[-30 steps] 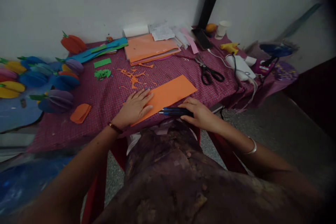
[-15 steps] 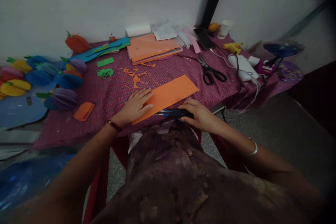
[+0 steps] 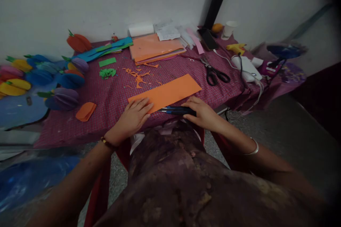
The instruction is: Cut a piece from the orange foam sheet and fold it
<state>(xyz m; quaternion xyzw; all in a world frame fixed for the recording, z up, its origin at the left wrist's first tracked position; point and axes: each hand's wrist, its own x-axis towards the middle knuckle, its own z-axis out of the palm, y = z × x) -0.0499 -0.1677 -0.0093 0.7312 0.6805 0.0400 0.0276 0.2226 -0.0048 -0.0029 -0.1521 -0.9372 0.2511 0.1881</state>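
A long orange paper strip [image 3: 172, 90] lies slanted near the table's front edge. My left hand [image 3: 134, 115] rests flat over its near left end, fingers stretched out, hiding that corner. Just below the strip is a slim blue-and-black tool [image 3: 174, 111] with light tips pointing left; its exact kind is unclear. Fingers and thumb of my right hand [image 3: 201, 113] close around the tool's right end, beside the strip's lower edge. Black-handled scissors [image 3: 216, 75] lie beyond the strip on the right. Orange paper scraps [image 3: 137, 77] are scattered behind it.
Colourful paper ornaments [image 3: 65, 98] stand at left near cut orange pieces [image 3: 85, 111]. Green scraps [image 3: 107, 73], stacked orange sheets [image 3: 154, 48], a phone [image 3: 207, 39], a paper cup [image 3: 229, 29], a yellow glue gun [image 3: 236, 48] and a corded white box [image 3: 247, 68] occupy the checked tablecloth [image 3: 106, 95].
My left hand has slid slightly down and left on the strip, with its fingers closer together. My right hand has shifted slightly upward with the tool.
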